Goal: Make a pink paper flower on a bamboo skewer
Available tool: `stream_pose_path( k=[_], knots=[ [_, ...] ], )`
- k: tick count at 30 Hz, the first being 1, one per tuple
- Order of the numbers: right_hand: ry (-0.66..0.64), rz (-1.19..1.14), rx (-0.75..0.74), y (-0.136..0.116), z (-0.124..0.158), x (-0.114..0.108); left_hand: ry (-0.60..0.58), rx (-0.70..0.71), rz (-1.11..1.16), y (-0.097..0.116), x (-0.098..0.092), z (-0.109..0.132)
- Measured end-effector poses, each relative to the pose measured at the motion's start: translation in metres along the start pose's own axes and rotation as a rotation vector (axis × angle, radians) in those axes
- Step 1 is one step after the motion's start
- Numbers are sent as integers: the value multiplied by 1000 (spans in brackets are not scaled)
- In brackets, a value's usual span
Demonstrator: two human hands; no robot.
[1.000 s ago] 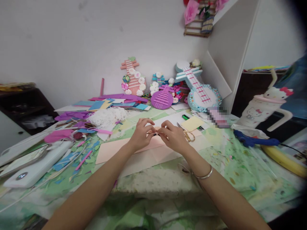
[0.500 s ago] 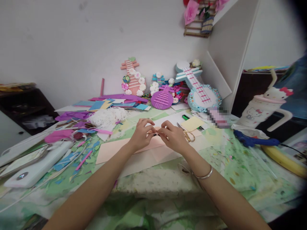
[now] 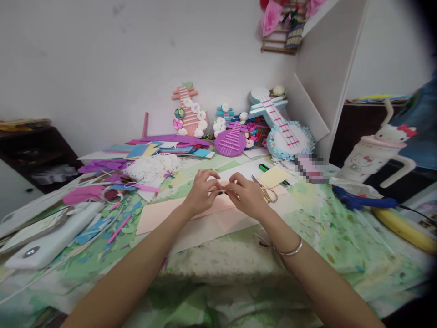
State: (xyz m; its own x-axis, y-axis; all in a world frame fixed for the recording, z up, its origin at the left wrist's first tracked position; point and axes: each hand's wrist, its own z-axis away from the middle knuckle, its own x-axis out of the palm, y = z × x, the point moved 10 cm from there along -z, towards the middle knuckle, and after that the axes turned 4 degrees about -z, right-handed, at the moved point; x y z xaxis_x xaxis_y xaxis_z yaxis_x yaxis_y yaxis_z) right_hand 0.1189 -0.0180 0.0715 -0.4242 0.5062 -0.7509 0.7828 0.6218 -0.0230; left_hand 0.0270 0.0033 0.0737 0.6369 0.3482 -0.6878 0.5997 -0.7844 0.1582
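Observation:
My left hand (image 3: 204, 192) and my right hand (image 3: 245, 195) meet at the middle of the table, thumbs and fingertips pinched together. Between them is a small piece of peach paper (image 3: 223, 184), mostly covered by the fingers. Under both hands lies a folded peach paper sheet (image 3: 155, 214). A pair of gold-handled scissors (image 3: 272, 196) rests just right of my right hand. Close by are a yellow paper pad (image 3: 275, 176) and a green-and-black cutter (image 3: 264, 168).
Paper scraps (image 3: 126, 218), white shredded paper (image 3: 153, 167) and a white case-like device (image 3: 54, 237) lie left. Decorated model instruments (image 3: 230, 142) lean against the wall. A blue glue gun (image 3: 362, 199), a banana (image 3: 404, 228) and a white tumbler (image 3: 370, 157) are on the right.
Both hands keep nearly the same place and pinch, with only slight finger movement at the small peach paper. Nothing else has visibly moved.

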Motion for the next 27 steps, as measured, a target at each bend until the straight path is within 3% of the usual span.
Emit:
stream_pose_path(
  k=[27],
  knots=[
    [25, -15, 3, 1, 0, -3, 53, 23, 24, 2, -1, 0]
  ],
)
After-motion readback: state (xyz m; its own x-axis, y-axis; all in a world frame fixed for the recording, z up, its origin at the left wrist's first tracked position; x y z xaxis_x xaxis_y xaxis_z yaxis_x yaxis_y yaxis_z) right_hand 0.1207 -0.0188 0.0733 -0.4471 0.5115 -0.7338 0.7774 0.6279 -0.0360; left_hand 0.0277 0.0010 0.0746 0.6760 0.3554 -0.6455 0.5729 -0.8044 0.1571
